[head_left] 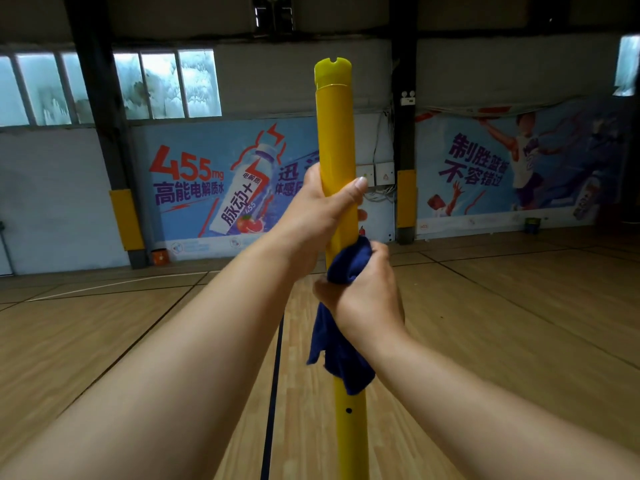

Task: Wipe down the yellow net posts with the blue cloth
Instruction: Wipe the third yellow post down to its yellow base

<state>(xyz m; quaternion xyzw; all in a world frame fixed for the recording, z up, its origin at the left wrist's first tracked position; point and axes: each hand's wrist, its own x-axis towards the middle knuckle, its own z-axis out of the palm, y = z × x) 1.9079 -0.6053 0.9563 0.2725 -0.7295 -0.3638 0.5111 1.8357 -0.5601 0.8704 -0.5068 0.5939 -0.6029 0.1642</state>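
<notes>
Wooden court floor (138,341), postered wall (207,188)

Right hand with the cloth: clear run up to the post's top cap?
Probably not yet. The left hand grips the yellow post directly above the right hand and blue cloth, blocking the slide up to the cap.

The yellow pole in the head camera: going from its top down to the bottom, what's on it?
Notched cap → left hand gripping the yellow pole → right hand gripping the blue cloth → small hole.
</notes>
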